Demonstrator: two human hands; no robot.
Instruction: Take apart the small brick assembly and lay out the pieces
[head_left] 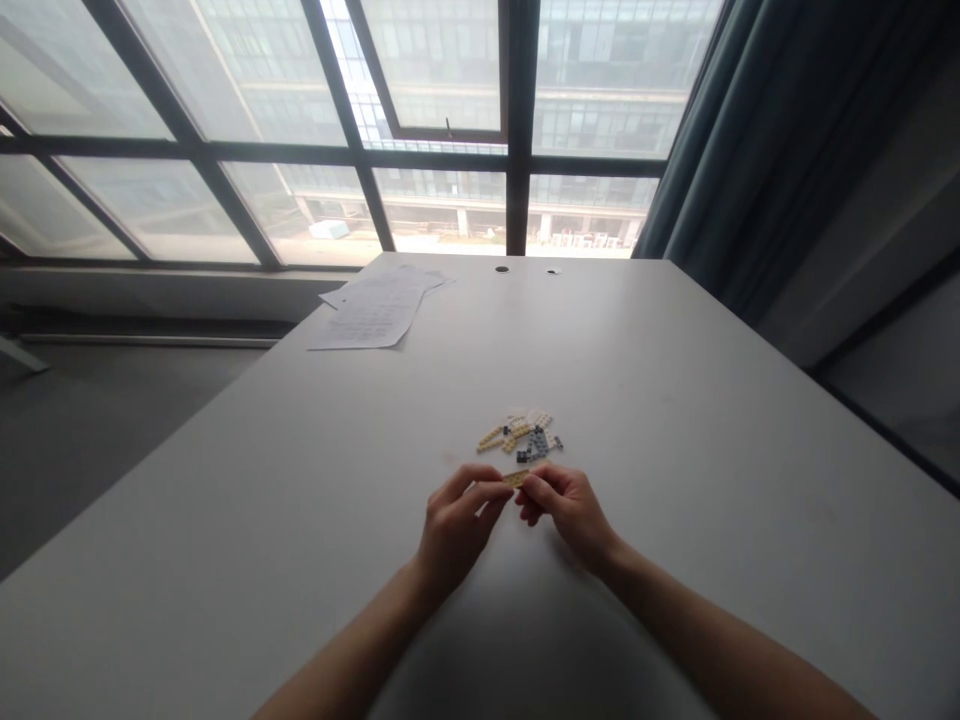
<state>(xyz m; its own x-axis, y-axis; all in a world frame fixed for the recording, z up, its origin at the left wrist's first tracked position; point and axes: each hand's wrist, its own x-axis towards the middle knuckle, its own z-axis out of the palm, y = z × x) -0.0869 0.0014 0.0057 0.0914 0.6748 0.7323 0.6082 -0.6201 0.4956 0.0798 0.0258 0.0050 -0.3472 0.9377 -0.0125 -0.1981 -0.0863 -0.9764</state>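
Between my two hands is a small tan building-brick plate, its studs partly showing. My left hand pinches its left end between thumb and fingers. At its right end, my right hand grips it with the thumb on the near side, the other fingers curled underneath. Just beyond my fingers lies a loose pile of building bricks: tan pieces, white pieces and dark grey pieces. The ends of the held plate are covered by my fingertips.
The bricks lie on a long white table. Printed paper sheets rest at its far left edge. Two round holes sit near the far end. Large windows stand beyond, and a dark curtain hangs at the right.
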